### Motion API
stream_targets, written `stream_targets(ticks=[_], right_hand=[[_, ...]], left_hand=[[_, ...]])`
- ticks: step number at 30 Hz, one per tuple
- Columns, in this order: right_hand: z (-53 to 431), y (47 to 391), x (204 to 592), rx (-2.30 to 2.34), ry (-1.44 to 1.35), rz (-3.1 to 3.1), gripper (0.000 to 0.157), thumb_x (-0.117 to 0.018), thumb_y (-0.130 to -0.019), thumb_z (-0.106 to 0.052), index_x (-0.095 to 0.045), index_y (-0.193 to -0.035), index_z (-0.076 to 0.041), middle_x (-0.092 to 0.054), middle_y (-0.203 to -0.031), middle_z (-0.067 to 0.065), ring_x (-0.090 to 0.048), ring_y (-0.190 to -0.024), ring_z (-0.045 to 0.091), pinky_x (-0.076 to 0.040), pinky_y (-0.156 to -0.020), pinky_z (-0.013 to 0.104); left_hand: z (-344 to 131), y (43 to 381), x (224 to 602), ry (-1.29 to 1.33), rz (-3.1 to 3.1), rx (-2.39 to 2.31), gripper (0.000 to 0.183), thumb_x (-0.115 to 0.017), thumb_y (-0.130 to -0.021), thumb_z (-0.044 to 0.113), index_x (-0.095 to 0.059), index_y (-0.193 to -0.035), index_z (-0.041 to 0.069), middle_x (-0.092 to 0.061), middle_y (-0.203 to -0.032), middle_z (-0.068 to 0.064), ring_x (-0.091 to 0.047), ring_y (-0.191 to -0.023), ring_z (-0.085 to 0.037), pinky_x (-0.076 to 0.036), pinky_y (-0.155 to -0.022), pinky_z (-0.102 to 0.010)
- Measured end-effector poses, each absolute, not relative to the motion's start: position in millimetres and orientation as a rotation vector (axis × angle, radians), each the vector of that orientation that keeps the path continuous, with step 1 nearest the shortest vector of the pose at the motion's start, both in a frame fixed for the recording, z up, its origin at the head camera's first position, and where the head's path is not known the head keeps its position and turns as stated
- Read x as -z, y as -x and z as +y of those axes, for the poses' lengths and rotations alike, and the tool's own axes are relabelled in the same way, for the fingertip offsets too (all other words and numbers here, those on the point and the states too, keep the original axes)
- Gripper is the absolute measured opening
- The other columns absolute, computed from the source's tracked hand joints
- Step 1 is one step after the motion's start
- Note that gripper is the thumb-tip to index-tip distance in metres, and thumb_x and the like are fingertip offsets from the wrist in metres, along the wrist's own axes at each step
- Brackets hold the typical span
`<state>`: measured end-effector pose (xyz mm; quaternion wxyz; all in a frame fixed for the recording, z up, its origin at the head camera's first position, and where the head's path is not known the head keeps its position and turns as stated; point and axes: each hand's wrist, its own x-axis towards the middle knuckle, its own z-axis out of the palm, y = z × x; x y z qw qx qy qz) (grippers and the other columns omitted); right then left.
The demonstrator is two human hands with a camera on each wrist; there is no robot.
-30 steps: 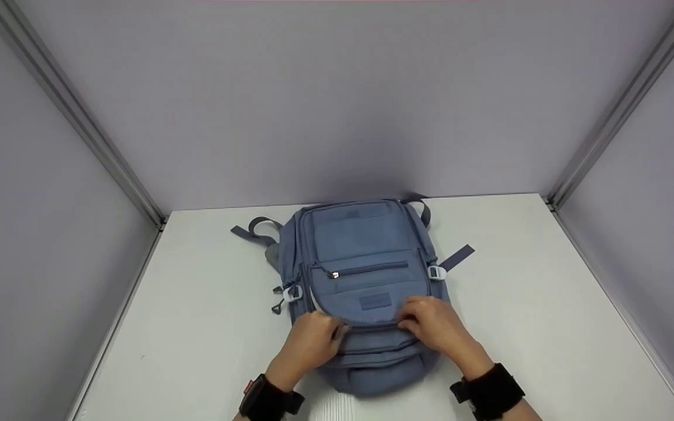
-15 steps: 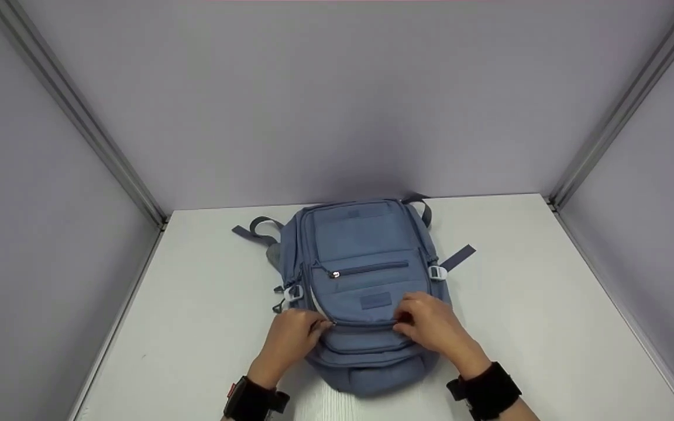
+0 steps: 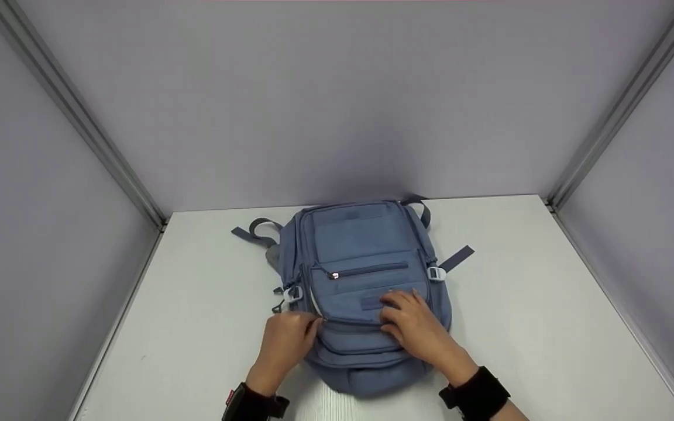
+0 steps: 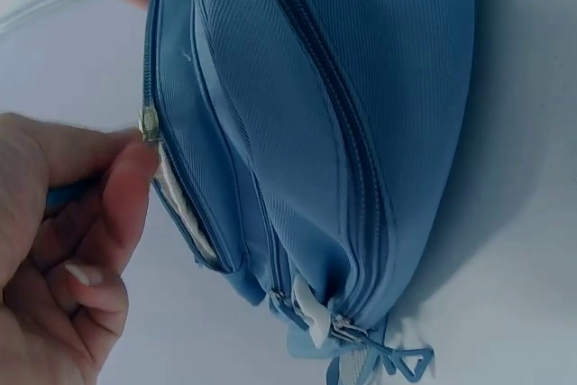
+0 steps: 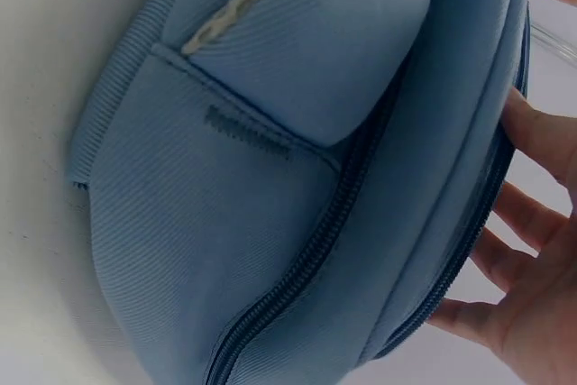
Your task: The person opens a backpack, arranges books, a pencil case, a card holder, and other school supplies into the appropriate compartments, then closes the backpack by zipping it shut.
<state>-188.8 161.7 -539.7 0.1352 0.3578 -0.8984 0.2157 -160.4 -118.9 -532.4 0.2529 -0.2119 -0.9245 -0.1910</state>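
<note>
A blue backpack [image 3: 366,231] lies front side up on the white table, its lower end toward me. At the lower left corner of the front pocket, my left hand [image 3: 287,342] pinches the pull of a metal zipper slider [image 4: 149,123]. Just past the slider a pale lining [image 4: 185,209] shows through the unzipped stretch. My right hand [image 3: 416,330] rests on the pocket's lower right part, fingers spread and slightly bent. In the right wrist view its fingertips [image 5: 518,123] touch the dark zipper edge [image 5: 451,268].
A small zipped pocket [image 3: 372,269] crosses the bag's front. White buckles [image 3: 437,273] sit on both sides, and loose straps [image 3: 458,257] stick out onto the white table [image 3: 547,327]. Grey panels [image 3: 337,99] stand behind and at both sides.
My left hand has moved left along the pocket's lower edge with the zipper slider, shortening the gap. My right hand has released its pinch, spread its fingers and shifted slightly left.
</note>
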Motion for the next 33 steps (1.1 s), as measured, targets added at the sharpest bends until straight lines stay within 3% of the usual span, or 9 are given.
stream_targets(ticks=[14, 33], right_hand=[[165, 191, 537, -0.723, -1.067, -2.632, 0.011, -0.076, -0.085, -0.020, -0.065, -0.085, -0.019, -0.061, -0.121, 0.008, -0.054, -0.119, 0.032, -0.033, -0.097, 0.070], [166, 189, 540, -0.711, -1.075, -2.591, 0.011, -0.076, -0.085, -0.020, -0.065, -0.086, -0.018, -0.061, -0.121, 0.009, -0.054, -0.119, 0.031, -0.034, -0.096, 0.069]], left_hand=[[-133, 199, 544, 0.410, -2.480, 0.342, 0.038, -0.079, -0.079, 0.012, -0.049, -0.056, 0.010, -0.053, -0.050, -0.008, -0.053, -0.042, -0.027, -0.041, -0.039, -0.040], [-129, 251, 542, 0.240, -2.507, 0.346, 0.035, -0.076, -0.080, 0.006, -0.051, -0.054, 0.006, -0.057, -0.053, -0.015, -0.055, -0.045, -0.034, -0.043, -0.042, -0.046]])
